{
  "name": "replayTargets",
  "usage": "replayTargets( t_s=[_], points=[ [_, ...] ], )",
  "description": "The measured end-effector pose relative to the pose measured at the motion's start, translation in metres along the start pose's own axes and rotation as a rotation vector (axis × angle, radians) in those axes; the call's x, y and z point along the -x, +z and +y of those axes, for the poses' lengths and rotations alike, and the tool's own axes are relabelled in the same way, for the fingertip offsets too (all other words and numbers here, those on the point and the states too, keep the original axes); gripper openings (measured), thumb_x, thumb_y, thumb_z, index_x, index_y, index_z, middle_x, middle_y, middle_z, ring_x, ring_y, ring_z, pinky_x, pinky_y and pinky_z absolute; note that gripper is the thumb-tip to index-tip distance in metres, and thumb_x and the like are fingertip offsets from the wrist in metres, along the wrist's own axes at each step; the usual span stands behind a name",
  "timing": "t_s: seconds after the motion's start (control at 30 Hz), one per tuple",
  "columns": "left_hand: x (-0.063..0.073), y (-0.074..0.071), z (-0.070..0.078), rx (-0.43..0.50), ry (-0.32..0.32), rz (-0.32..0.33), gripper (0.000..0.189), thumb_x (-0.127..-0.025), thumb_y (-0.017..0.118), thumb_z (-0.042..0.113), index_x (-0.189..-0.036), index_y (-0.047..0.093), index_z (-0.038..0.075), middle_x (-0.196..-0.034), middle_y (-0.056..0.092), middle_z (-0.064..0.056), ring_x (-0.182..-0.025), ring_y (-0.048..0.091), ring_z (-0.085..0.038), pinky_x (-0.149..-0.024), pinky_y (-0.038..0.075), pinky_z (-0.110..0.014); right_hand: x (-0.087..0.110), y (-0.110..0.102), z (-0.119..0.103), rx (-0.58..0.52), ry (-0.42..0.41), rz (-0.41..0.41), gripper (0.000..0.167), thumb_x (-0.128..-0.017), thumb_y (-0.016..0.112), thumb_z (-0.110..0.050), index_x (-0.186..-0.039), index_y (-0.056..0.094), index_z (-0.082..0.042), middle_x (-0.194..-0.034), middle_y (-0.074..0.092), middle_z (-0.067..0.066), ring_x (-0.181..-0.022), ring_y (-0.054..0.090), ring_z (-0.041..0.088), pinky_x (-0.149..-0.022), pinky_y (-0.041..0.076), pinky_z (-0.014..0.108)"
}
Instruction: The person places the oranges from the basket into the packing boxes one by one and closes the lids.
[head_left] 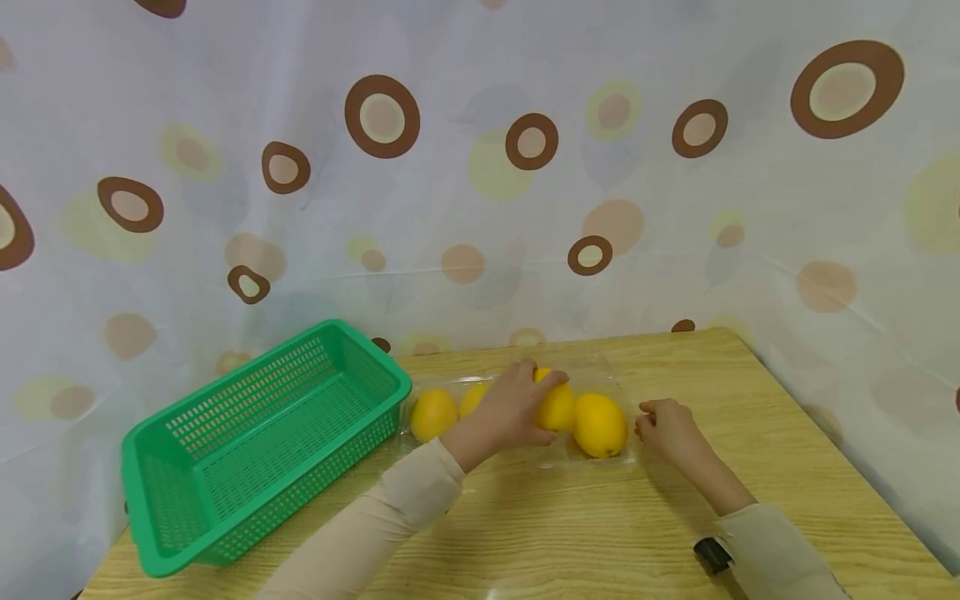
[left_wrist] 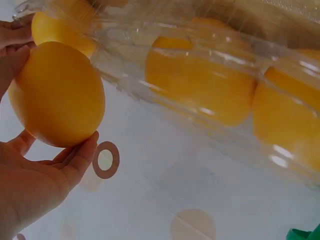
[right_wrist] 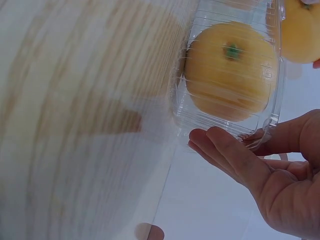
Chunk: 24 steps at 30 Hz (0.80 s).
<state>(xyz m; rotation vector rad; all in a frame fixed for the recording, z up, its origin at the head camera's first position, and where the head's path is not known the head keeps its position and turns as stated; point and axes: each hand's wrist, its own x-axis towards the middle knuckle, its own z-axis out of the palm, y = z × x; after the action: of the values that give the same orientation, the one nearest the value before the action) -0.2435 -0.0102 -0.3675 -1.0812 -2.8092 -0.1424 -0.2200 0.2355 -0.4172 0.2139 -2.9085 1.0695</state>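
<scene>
My left hand grips a round yellow-orange fruit, thumb on one side and fingertips on the other. At the right end of a clear plastic box, my right hand pinches the rim between thumb and fingers. Inside that end lies another yellow-orange fruit, with a green stem spot. Further left, two more yellow-orange fruits, one of them this fruit, show through clear plastic. Whether all the plastic belongs to one box I cannot tell. The left hand partly covers the middle fruits in the head view.
A green plastic basket with perforated sides stands at the left of the wooden table, its inside showing a bare slatted bottom. A patterned white cloth hangs behind and beside the table. A small black object sits at the right sleeve.
</scene>
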Motion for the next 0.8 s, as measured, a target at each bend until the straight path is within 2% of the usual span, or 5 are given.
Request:
replayTargets(
  t_s=[0.2,0.43,0.7,0.8],
  points=[
    [-0.002,0.015,0.003,0.050,-0.003,-0.037,0.076,-0.076,0.080,0.040,-0.137,0.041,0.015,-0.114,0.048,-0.011,-0.093,0.051,-0.020,-0.080,0.047,-0.030,0.001,-0.001,-0.001,0.005,-0.005,0.001,0.035,-0.091,0.046,0.004,-0.115,0.049,0.029,-0.091,0.067,0.031,-0.071,0.067,0.026,-0.047,0.043,0.023],
    [-0.003,0.021,0.004,0.074,-0.023,-0.077,0.082,-0.077,0.080,0.038,-0.138,0.036,0.005,-0.116,0.050,-0.012,-0.095,0.053,-0.019,-0.081,0.048,-0.027,0.001,-0.001,-0.001,0.000,-0.006,0.004,0.035,-0.091,0.046,0.004,-0.115,0.049,0.029,-0.091,0.066,0.032,-0.068,0.066,0.024,-0.046,0.042,0.023],
    [-0.006,0.027,0.008,0.086,-0.042,-0.137,0.082,-0.078,0.078,0.037,-0.140,0.037,0.004,-0.125,0.050,-0.012,-0.106,0.054,-0.020,-0.090,0.047,-0.027,0.000,0.000,0.000,0.025,-0.008,0.019,0.034,-0.092,0.046,0.002,-0.113,0.052,0.028,-0.093,0.066,0.033,-0.064,0.062,0.020,-0.048,0.042,0.023],
    [-0.006,0.029,0.009,0.085,-0.041,-0.140,0.082,-0.078,0.079,0.037,-0.141,0.037,0.004,-0.125,0.051,-0.012,-0.107,0.054,-0.021,-0.091,0.046,-0.028,0.000,0.001,0.000,0.034,-0.007,0.029,0.033,-0.092,0.047,0.002,-0.113,0.053,0.027,-0.093,0.066,0.033,-0.063,0.059,0.018,-0.049,0.042,0.023]
  ],
)
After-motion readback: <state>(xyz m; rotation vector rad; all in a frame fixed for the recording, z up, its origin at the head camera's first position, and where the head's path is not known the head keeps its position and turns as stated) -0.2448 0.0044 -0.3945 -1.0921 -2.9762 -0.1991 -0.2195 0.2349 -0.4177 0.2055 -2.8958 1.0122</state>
